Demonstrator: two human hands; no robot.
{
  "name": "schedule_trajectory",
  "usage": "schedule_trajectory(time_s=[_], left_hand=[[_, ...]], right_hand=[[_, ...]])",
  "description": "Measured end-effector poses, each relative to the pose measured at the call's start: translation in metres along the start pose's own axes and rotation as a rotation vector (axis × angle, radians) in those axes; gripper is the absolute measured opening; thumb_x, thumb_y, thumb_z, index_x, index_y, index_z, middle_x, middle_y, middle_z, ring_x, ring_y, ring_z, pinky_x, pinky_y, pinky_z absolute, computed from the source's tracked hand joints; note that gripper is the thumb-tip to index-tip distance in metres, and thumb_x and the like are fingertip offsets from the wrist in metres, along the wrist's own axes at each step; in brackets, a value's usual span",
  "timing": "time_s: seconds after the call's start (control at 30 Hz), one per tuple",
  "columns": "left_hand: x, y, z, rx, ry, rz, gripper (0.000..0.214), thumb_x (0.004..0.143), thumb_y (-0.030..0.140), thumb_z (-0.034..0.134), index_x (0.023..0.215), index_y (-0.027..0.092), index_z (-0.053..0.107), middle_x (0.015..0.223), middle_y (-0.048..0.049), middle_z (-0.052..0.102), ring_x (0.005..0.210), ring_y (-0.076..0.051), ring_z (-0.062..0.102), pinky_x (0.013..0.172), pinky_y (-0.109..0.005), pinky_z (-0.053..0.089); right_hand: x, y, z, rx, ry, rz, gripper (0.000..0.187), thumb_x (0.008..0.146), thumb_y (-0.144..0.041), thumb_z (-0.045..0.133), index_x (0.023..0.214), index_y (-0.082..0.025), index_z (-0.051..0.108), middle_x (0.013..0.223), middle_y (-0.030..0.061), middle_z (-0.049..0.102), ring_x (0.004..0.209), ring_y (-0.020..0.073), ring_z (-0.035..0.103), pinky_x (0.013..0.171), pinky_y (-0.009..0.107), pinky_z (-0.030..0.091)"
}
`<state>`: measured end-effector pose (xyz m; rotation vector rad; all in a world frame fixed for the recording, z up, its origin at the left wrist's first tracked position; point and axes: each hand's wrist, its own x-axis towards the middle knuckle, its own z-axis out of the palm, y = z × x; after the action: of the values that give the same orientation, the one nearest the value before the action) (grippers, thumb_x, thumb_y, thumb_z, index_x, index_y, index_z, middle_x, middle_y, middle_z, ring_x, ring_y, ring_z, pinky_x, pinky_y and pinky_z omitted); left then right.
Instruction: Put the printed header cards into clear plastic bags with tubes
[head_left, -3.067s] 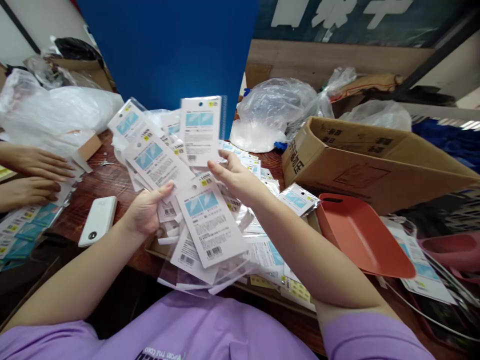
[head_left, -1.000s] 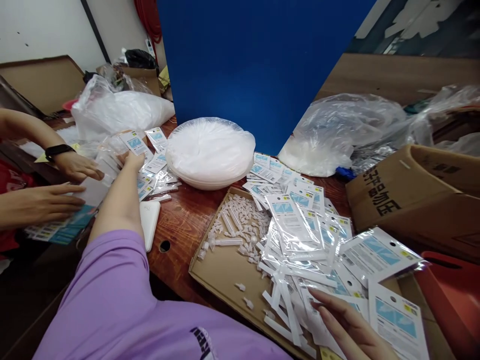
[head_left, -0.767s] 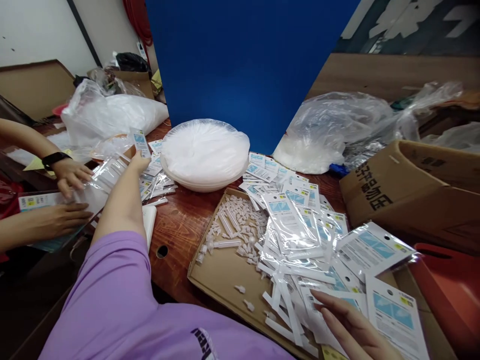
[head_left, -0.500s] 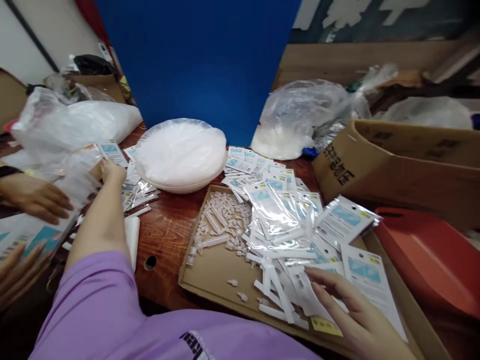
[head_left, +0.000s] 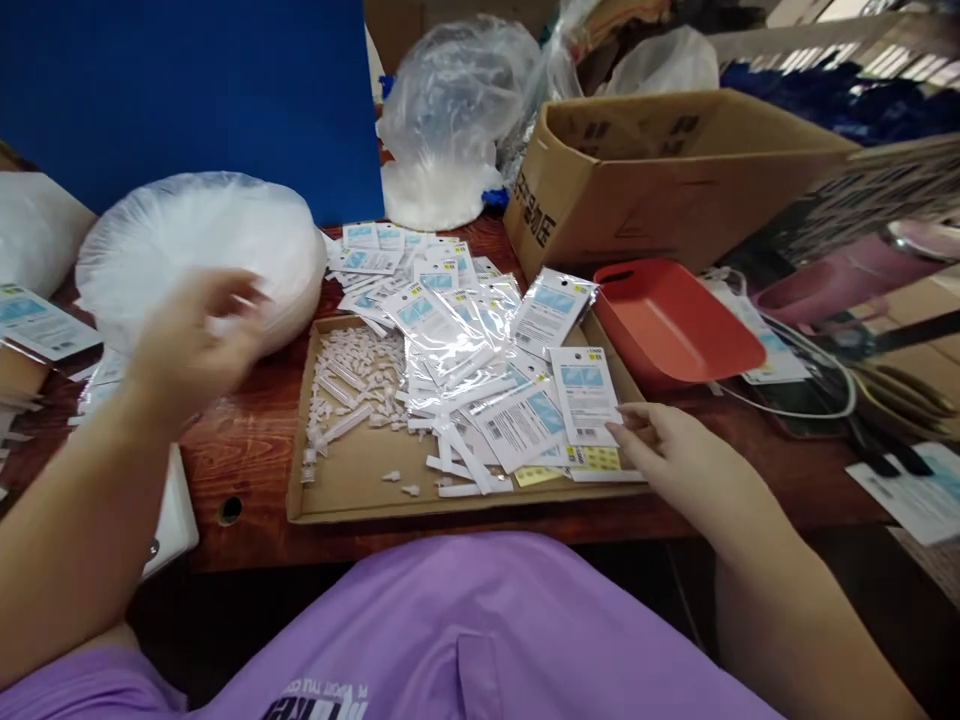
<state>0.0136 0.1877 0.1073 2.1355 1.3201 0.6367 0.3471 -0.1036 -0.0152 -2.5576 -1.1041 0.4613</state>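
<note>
My right hand [head_left: 675, 455] pinches the lower right edge of a white and blue printed card packet [head_left: 585, 390] over the cardboard tray [head_left: 337, 505]. My left hand [head_left: 202, 335] is smeared by motion in front of the round white plastic-wrapped bundle [head_left: 217, 220]. Its fingers look bent and apart, and I see nothing in them. In the tray, several shiny clear-wrapped card packets [head_left: 439, 320] are heaped beside small translucent plastic nozzles [head_left: 360, 370]. White strips [head_left: 465, 450] and a yellow sticker sheet [head_left: 540, 474] lie at the tray's front.
To the right of the tray are a red plastic bin [head_left: 675, 320] and an open cardboard box [head_left: 645, 200]. A clear bag of white material [head_left: 442, 150] stands behind. A blue panel [head_left: 225, 90] rises at the back. More card packets [head_left: 41, 320] lie at the left.
My view has turned right. My left hand has come back from the card packets at the left, near the other person's hands. My right hand now grips a packet's edge.
</note>
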Motion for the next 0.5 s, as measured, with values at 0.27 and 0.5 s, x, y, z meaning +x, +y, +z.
schedule_trajectory(time_s=[0.27, 0.5], left_hand=[[-0.053, 0.063, 0.181, 0.722, -0.613, 0.360, 0.076, 0.091, 0.058, 0.029, 0.143, 0.004, 0.032, 0.152, -0.0223, 0.026, 0.139, -0.036, 0.027, 0.110, -0.048, 0.029], [0.022, 0.062, 0.195, 0.613, -0.175, -0.062, 0.095, 0.084, 0.070, 0.016, 0.150, 0.004, -0.001, 0.157, -0.0149, -0.005, 0.143, -0.041, 0.001, 0.111, -0.060, 0.011]], right_hand=[[0.012, -0.005, -0.005, -0.162, -0.023, 0.047, 0.037, 0.088, -0.038, 0.043, 0.115, -0.015, 0.055, 0.114, 0.0166, 0.060, 0.100, 0.0302, 0.060, 0.079, 0.039, 0.047], [0.045, -0.015, 0.009, -0.158, -0.040, 0.065, 0.078, 0.081, -0.057, 0.053, 0.138, -0.007, 0.031, 0.131, 0.0244, 0.047, 0.120, 0.0394, 0.047, 0.094, 0.049, 0.041]])
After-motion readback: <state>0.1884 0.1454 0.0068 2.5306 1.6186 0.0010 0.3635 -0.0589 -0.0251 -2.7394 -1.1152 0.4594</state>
